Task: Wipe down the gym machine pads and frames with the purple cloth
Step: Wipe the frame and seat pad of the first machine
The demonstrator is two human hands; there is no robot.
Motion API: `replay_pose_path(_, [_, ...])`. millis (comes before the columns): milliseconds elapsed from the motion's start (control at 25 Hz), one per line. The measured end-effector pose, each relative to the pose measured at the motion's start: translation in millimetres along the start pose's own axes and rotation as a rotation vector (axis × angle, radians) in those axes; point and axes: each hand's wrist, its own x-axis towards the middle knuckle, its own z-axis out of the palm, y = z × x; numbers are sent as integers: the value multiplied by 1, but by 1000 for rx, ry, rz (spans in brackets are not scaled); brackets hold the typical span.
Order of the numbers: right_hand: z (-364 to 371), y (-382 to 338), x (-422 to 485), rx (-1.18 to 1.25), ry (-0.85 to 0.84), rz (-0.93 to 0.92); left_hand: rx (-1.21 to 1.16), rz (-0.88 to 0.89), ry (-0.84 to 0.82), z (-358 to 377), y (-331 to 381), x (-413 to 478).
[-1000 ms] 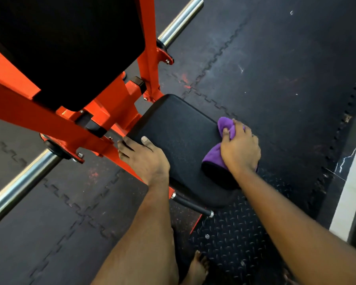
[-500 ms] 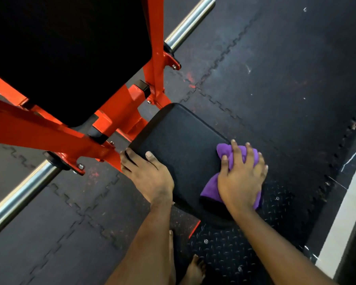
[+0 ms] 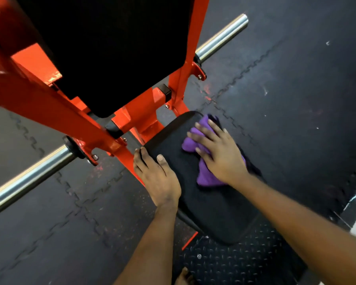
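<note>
**Seat pad wipe on the orange machine, working the far corner**

Big picture first: black rubber floor (image 3: 296, 79), the orange frame (image 3: 39, 99) rising on my left with the big back pad (image 3: 111, 48) bolted to it, and a steel bar (image 3: 27, 179) running through behind. Below all that is the seat pad (image 3: 210, 212), which is what I'm on right now. Its long side runs from the frame down towards me.

My left hand (image 3: 158, 179) holds the pad's left edge, fingers hooked over the side and thumb lying on top. I reckon that's just to brace myself while I lean in, and to stop the pad rocking under the push.

My right hand (image 3: 220, 155) lies flat on the purple cloth (image 3: 207, 176) with fingers spread wide, pressing rather than gripping, so more of it meets the vinyl.

The cloth is bunched up on the far right part of the pad. Its long axis goes roughly with the pad's length: one end pokes out past my fingertips at the far corner, the other tails out by my wrist. The frame looks like it's next
</note>
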Motion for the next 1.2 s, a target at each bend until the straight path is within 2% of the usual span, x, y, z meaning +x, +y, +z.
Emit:
replay_pose_path(120, [-17,-15,-103,9,-21,92,-16,43,-23,-3,-8,0])
replay_pose_path(200, [-19,-25,-136,-1,-8,108,-43,79,-61,-8,-17,0])
replay_pose_path(280, [-12,-30,-113,-6,67,140,-101,112,-106,-15,-27,1])
replay_pose_path(440, [14,-40,35,47,183,236,-387,53,-188,-37,-41,10])
replay_pose_path(520, [19,-59,94,25,128,149,-538,-3,-222,-50,-52,13])
replay_pose_path(640, [27,-91,98,-11,-84,-129,-565,-35,-152,-76,-70,10])
replay_pose_path(760, [24,-95,34,33,-90,-274,-564,-70,-133,-91,-76,5])
replay_pose_path(920, [-2,-82,-97,-31,-133,-310,-579,-109,-365,-93,-59,3])
replay_pose_path(1040, [-8,-82,-135,-52,-103,-178,-508,-108,-474,-99,-50,3])
replay_pose_path(1120, [8,-96,-99,44,-15,-47,-501,-92,-506,-101,-52,4])
replay_pose_path(1200, [21,-117,-44,111,53,6,-476,-70,-497,-101,-57,6])
